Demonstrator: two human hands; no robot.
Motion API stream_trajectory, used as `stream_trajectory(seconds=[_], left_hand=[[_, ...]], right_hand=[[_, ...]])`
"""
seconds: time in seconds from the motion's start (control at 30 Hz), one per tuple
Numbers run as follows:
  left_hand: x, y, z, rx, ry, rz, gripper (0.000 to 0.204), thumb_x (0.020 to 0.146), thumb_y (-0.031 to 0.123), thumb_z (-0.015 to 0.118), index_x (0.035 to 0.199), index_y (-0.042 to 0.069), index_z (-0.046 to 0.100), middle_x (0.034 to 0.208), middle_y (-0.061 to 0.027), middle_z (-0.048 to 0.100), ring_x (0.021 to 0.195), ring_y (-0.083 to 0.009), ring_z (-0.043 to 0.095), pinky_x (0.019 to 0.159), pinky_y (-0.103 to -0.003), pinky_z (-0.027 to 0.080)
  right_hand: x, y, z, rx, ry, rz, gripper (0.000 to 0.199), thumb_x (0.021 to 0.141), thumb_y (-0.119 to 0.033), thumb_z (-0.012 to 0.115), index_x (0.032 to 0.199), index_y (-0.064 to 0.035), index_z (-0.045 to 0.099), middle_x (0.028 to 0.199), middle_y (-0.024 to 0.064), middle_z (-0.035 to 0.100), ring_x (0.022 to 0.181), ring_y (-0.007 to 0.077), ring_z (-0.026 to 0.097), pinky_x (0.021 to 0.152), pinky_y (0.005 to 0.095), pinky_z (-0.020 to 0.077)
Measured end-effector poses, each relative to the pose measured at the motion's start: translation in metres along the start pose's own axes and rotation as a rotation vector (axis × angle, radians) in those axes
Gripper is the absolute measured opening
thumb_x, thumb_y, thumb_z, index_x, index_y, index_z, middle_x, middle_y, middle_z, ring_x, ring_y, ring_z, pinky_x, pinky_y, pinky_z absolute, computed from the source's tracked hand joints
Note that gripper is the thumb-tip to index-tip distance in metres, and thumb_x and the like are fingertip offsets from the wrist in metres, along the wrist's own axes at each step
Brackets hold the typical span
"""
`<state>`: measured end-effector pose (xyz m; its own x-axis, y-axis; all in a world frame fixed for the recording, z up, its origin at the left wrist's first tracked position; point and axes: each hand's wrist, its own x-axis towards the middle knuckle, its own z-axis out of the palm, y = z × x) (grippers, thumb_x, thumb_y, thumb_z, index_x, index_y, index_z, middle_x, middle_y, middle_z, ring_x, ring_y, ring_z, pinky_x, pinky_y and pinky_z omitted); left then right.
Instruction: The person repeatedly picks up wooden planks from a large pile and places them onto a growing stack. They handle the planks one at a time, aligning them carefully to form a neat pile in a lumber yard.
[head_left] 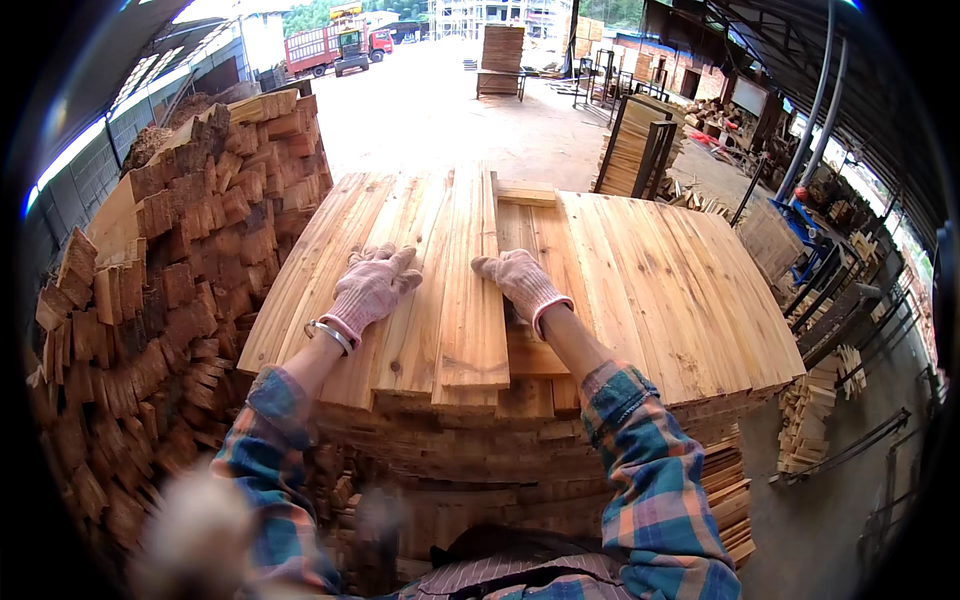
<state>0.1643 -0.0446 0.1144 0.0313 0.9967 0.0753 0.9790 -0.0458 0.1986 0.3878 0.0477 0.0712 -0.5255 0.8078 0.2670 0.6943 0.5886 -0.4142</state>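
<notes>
From the head camera, looking down: both hands wear pinkish knit work gloves and lie on top of a big stack of pale planks (640,290). The left hand (372,290) rests flat, fingers spread wide, on the boards left of the middle, a metal bangle (330,335) at its wrist. The right hand (520,282) sits just right of a narrow raised group of boards (465,290) that lies on the top layer; its fingers curl against that group's right long edge, touching it, though I cannot tell whether they truly grip it. The raised boards run from the stack's near edge toward its far edge, their near ends slightly overhanging the layer beneath.

The top of the stack right of the hands is bare planking out to its right edge and near right corner (plenty of flat surface there). The plaid sleeves (650,470) come in over the near edge.

Hard against the stack's left side rises a rough pile of dark bark-edged offcuts (170,290), higher than the plank top, so that side is closed in. To the right the floor drops to open concrete (830,520), with smaller wood stacks (810,410) nearby. Beyond the far edge lies a wide open yard (440,120), with a pallet of boards (500,60) and a red truck (335,45) far off.
</notes>
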Motion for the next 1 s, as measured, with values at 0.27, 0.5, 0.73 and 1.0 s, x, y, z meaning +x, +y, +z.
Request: stream_trajectory(seconds=[0.27, 0.5, 0.73, 1.0], left_hand=[[-0.012, -0.031, 0.01, -0.242, 0.192, 0.069, 0.059, 0.095, 0.052, 0.045, 0.139, 0.012, 0.046, 0.141, -0.0146, 0.047, 0.13, -0.0338, 0.043, 0.11, -0.043, 0.033], [-0.136, -0.002, 0.032, -0.138, 0.583, 0.417, 0.082, 0.084, 0.068, 0.046, 0.132, 0.002, 0.051, 0.123, -0.0185, 0.06, 0.113, -0.0366, 0.058, 0.103, -0.046, 0.041], [-0.129, 0.002, 0.039, 0.239, 0.657, 0.351, 0.071, 0.08, 0.063, 0.053, 0.114, 0.001, 0.063, 0.112, -0.019, 0.064, 0.108, -0.0378, 0.06, 0.097, -0.048, 0.044], [-0.14, 0.038, 0.023, -0.024, 0.478, 0.394, 0.075, 0.079, 0.062, 0.057, 0.125, 0.002, 0.057, 0.125, -0.0195, 0.057, 0.118, -0.0385, 0.053, 0.102, -0.047, 0.04]], right_hand=[[0.01, -0.106, -0.028, -0.281, -0.161, 0.418, 0.095, 0.081, -0.058, 0.066, 0.147, -0.0038, 0.024, 0.122, 0.0245, 0.05, 0.083, 0.0249, 0.064, 0.066, 0.032, 0.0578], [-0.037, -0.038, -0.072, -0.096, -0.119, 0.604, 0.086, 0.076, -0.045, 0.072, 0.145, -0.0082, 0.036, 0.13, 0.0198, 0.05, 0.119, 0.033, 0.053, 0.094, 0.042, 0.0494], [-0.032, -0.039, -0.036, -0.04, -0.069, 0.466, 0.056, 0.087, -0.035, 0.061, 0.137, -0.0132, 0.048, 0.134, 0.0203, 0.049, 0.12, 0.0353, 0.053, 0.097, 0.0458, 0.0474], [-0.022, -0.023, -0.022, -0.348, -0.162, 0.383, 0.025, 0.089, -0.02, 0.061, 0.113, -0.0238, 0.068, 0.124, -0.0015, 0.055, 0.113, 0.0229, 0.054, 0.077, 0.0443, 0.0556]])
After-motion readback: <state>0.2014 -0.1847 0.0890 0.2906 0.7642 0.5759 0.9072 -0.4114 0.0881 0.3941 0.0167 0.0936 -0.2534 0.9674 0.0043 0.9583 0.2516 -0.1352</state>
